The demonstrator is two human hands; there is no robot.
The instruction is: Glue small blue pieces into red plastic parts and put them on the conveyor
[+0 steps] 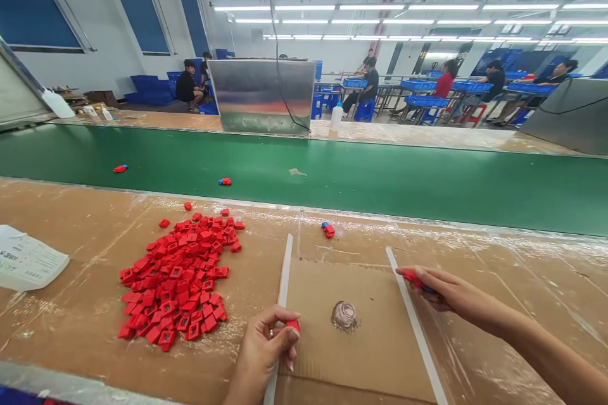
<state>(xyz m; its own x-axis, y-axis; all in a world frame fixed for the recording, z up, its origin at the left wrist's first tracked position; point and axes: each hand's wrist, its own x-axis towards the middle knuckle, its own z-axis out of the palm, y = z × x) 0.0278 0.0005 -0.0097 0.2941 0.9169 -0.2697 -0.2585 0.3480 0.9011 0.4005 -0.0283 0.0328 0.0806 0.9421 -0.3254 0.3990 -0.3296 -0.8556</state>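
Observation:
My left hand (266,345) is closed on a small red plastic piece (293,325) at the left edge of a taped cardboard sheet (370,361). Over the sheet's right tape strip, my right hand (439,290) pinches a red piece with a dark blue part (413,278); my fingers hide some of it. Between the hands, a round greyish lump (344,315) sits on the cardboard. To the left of my left hand lies a heap of red plastic pieces (183,275). A red and blue piece (328,230) rests beyond the cardboard.
Across the bench runs a green conveyor belt (427,183) carrying two red-and-blue pieces (225,181). A metal panel (266,95) and a white bottle (336,117) stand behind it. A paper-labelled bag (28,259) lies at left. Several people sit farther back.

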